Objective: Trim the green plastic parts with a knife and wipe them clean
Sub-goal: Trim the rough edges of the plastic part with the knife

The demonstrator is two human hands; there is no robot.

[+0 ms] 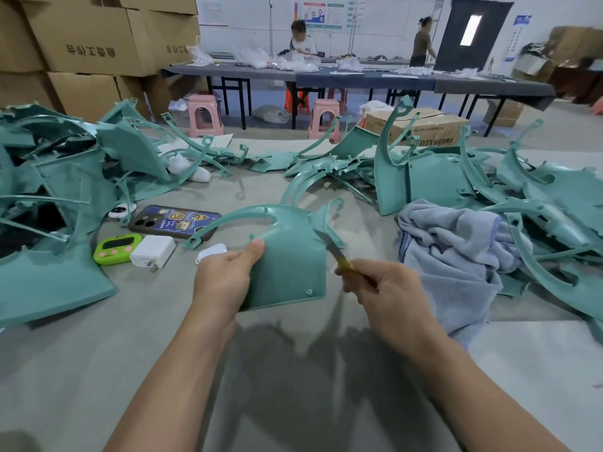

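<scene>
My left hand (pixel 225 278) grips the left edge of a green plastic part (pixel 288 265), thumb on its face, holding it tilted above the grey table. My right hand (pixel 381 291) holds a small knife (pixel 332 249) with a yellow handle; its blade lies against the part's right edge near the top. A curved arm of the part arches up and to the left. A grey-blue towel (pixel 453 252) lies crumpled just right of my right hand.
Heaps of green parts lie at the left (pixel 58 197) and right (pixel 528 203). A phone (pixel 174 221), a green timer (pixel 117 248) and a white charger (pixel 152 252) sit left of the held part. Cardboard boxes, pink stools and two people at a far table stand behind.
</scene>
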